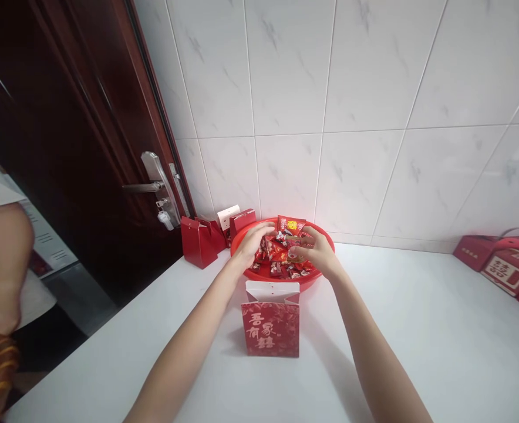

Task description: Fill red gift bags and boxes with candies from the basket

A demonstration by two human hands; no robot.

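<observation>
One red basin [238, 238], one open red box [270, 338] before it. Wrapped sweets [279, 257] in basin: many, overlapping, exact number unclear. Red boxes [198, 244] at left: at least three. Lettered boxes [504, 271] at right edge: at least three. Two hands above sweets: one left hand [255, 242], one right hand [316, 252]. One table [396, 329], one door [78, 88], one co-worker [4, 258].

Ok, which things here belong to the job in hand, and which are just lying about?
Apparently in use:
left hand and right hand, at the packets
wrapped packets
red basin holding them
open red box in front

Apparently lying about:
red boxes by the wall, perhaps spares
red boxes at far right
</observation>
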